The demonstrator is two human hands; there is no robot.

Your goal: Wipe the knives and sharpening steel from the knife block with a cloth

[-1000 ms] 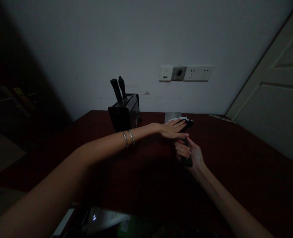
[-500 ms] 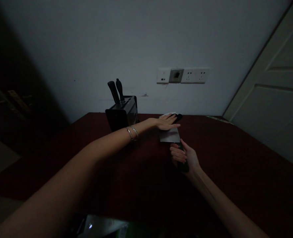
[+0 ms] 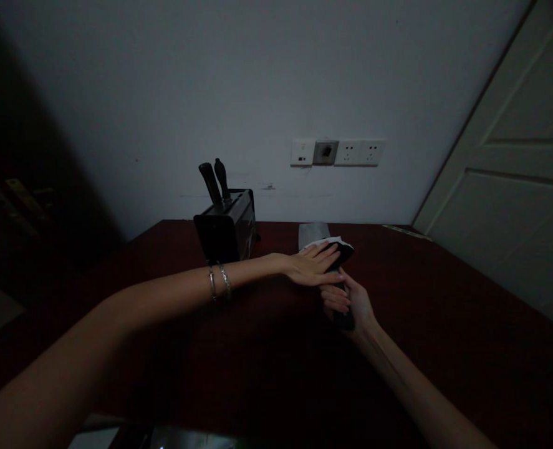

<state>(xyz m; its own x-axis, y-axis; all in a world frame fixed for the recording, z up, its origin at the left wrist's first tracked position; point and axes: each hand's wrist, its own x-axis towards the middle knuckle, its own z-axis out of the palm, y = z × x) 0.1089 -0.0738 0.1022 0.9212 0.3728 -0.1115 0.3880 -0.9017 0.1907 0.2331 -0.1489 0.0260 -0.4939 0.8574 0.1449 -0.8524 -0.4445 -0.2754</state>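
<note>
My right hand (image 3: 348, 302) is closed round the dark handle of a cleaver (image 3: 312, 235) that lies flat on the dark red table (image 3: 444, 312). Its grey blade points away from me, and only the far end shows. My left hand (image 3: 314, 267), fingers stretched flat, presses a black-and-white cloth (image 3: 339, 249) onto the blade near the handle. Two bracelets sit on my left wrist.
A black knife block (image 3: 227, 229) with two dark handles stands left of the hands near the wall. Wall sockets (image 3: 336, 152) are above the table. A pale door (image 3: 514, 199) is at the right. Something shiny lies at the table's near edge (image 3: 177, 439).
My left hand slid the cloth out along the blade toward its far end, then back near the handle. The right hand stayed on the handle.
</note>
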